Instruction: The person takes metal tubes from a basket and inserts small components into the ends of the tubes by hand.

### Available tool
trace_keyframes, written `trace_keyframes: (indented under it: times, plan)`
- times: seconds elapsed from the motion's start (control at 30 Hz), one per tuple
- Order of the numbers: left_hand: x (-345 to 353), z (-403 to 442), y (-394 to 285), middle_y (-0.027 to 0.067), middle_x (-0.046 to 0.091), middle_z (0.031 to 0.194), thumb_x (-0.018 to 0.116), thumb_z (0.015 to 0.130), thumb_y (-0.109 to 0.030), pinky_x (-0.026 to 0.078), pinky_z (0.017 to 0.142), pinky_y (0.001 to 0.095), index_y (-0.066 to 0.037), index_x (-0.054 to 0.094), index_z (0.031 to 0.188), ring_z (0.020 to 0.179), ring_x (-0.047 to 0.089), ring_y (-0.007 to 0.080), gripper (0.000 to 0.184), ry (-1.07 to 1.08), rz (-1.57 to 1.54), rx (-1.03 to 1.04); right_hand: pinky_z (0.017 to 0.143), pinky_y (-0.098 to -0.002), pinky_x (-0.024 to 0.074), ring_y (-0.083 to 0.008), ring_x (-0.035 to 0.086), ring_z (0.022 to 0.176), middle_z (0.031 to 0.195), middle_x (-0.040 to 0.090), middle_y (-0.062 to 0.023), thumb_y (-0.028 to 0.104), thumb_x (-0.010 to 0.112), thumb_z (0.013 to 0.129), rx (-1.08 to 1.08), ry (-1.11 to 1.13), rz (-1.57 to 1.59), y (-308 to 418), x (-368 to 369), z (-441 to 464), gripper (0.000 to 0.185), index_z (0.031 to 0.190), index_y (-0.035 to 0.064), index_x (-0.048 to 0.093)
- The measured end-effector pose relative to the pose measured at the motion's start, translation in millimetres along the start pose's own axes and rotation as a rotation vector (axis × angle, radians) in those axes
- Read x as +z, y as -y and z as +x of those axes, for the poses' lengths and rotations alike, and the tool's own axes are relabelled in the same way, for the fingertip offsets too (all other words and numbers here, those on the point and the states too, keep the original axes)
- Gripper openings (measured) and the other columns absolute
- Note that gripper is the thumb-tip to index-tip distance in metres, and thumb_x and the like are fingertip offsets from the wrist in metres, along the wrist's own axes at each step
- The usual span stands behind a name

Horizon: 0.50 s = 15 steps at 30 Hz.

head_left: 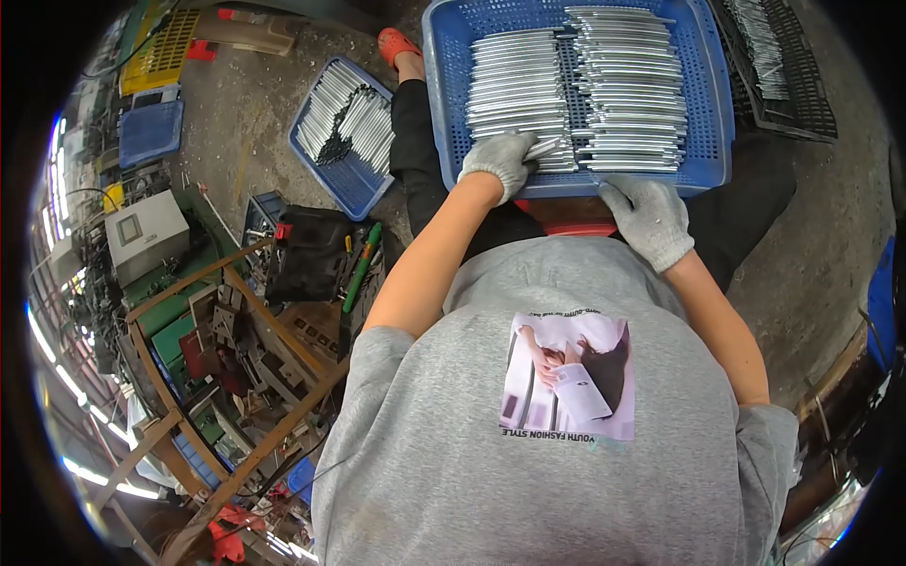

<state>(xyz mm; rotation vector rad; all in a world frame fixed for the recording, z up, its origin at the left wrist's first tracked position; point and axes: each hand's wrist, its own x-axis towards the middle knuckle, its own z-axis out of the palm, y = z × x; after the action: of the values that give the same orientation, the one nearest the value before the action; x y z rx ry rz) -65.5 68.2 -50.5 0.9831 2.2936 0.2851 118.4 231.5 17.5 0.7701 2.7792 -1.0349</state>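
Note:
A blue plastic basket (715, 113) lies in front of me, holding two rows of shiny metal rods, a left stack (517, 80) and a right stack (630, 90). My left hand (495, 165), in a grey knitted glove, is at the near end of the left stack. Its fingers close around a few rods (543, 149), whose ends stick out to the right. My right hand (651, 222), also gloved, rests against the near rim of the basket below the right stack. Its thumb is spread away from the fingers, and it holds no rod.
A smaller blue basket (357, 203) of rods lies on the floor to the left. A black crate (802, 104) with more rods stands at the right. Left of me are a black tool case (307, 255), a green tool (361, 269) and a wooden frame (274, 429).

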Motion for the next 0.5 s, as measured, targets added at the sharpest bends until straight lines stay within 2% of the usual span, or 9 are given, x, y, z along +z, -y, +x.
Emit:
trace_keyframes:
  times: [0.27,0.43,0.5]
  plan:
    - [8.7,9.4,9.9,0.0146,0.074,0.103,0.059,0.085,-0.005,0.052,0.087,0.0472,-0.007,0.067,0.110,0.094,0.068,0.0400,0.026,0.066,0.078,0.014,0.061,-0.0407,0.0536,-0.0345,0.071,0.066,0.085,0.078,-0.0143,0.027,0.068,0.092,-0.052,-0.021,-0.014,-5.2,7.9,-4.1,0.024,0.100,0.0083,0.081]
    - [3.4,3.1,8.8,0.0152,0.074,0.110,0.062,0.085,-0.006,0.053,0.089,0.0465,-0.008,0.068,0.115,0.096,0.068,0.0394,0.031,0.053,0.001,-0.025,0.063,-0.0411,0.0544,-0.0343,0.072,0.068,0.087,0.078,-0.0143,0.026,0.068,0.092,-0.005,0.038,-0.034,1.5,1.5,-2.8,0.024,0.100,0.0080,0.081]
    - [-9.1,-8.2,1.8,0.0153,0.073,0.114,0.065,0.084,-0.008,0.052,0.093,0.0455,-0.009,0.068,0.118,0.101,0.068,0.0363,0.034,0.031,-0.045,0.024,0.071,-0.0407,0.0544,-0.0323,0.070,0.063,0.078,0.077,-0.0120,0.029,0.069,0.091,-0.104,-0.076,-0.073,-0.2,3.3,-3.6,0.022,0.096,0.0114,0.081]
